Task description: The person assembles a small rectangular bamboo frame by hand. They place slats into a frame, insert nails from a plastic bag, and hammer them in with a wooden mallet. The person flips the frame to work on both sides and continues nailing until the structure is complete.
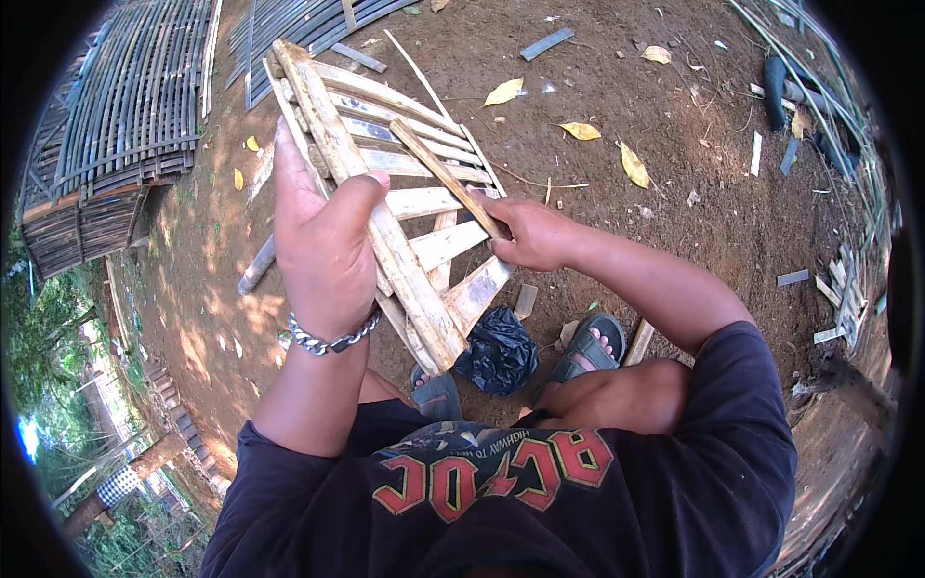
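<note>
My left hand (326, 226) is closed around a thick pale rail of a slatted wooden frame (400, 258), thumb on top, holding the frame tilted over my feet. Several flat, light-coloured slats run from this rail toward a thinner edge on the right. In my right hand (532, 234) is a narrow brown wooden strip (434, 167), gripped near its lower end between thumb and fingers. The strip slants up and left across the slats; whether it touches them I cannot tell. Part of the frame's near side is hidden behind my left hand.
A black plastic bag (499, 353) lies between my sandalled feet. Bamboo slat panels (125, 96) stand at the far left. Dry yellow leaves (633, 166) and wood offcuts (546, 43) dot the brown soil. At right are a pile of strips (845, 297) and dark boots (775, 94).
</note>
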A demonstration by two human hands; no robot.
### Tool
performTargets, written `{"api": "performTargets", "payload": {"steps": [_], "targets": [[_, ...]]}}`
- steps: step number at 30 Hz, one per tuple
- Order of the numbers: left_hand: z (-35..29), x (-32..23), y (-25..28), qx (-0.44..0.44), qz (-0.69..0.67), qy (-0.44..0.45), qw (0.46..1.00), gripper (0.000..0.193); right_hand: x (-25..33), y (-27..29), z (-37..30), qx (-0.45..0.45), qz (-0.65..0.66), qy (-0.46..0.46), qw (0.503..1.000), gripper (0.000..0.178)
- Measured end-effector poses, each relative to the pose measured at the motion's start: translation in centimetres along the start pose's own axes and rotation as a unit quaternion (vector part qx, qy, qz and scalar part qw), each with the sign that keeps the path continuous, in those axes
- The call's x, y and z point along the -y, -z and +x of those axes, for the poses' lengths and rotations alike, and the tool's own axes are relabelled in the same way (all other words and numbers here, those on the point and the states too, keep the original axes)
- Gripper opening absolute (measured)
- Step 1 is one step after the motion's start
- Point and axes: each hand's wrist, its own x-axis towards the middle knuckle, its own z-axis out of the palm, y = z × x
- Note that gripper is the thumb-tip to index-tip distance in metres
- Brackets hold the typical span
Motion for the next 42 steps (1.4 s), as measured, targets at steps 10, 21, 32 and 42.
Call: {"api": "performTargets", "payload": {"steps": [10,21,32,42], "targets": [[0.0,-0.1,0.0,-0.016,-0.025,0.022,0.999,0.073,-0.2,1.2,0.6,0.050,0.051,0.030,0.997,0.088],[0.4,-0.8,-0.6,0.024,-0.044,0.044,0.998,0.080,-1.2,7.6,0.0,0.125,-0.021,-0.080,0.989,0.074],[3.0,-0.1,0.2,0.095,-0.001,0.028,0.995,0.077,-12.3,1.4,-11.4,-0.263,-0.068,-0.185,0.944,0.062],[1.6,1.1,5.6,0.056,-0.031,0.088,0.994,0.082,-13.5,-3.3,-19.1,-0.207,-0.239,-0.444,0.838,0.067]]}}
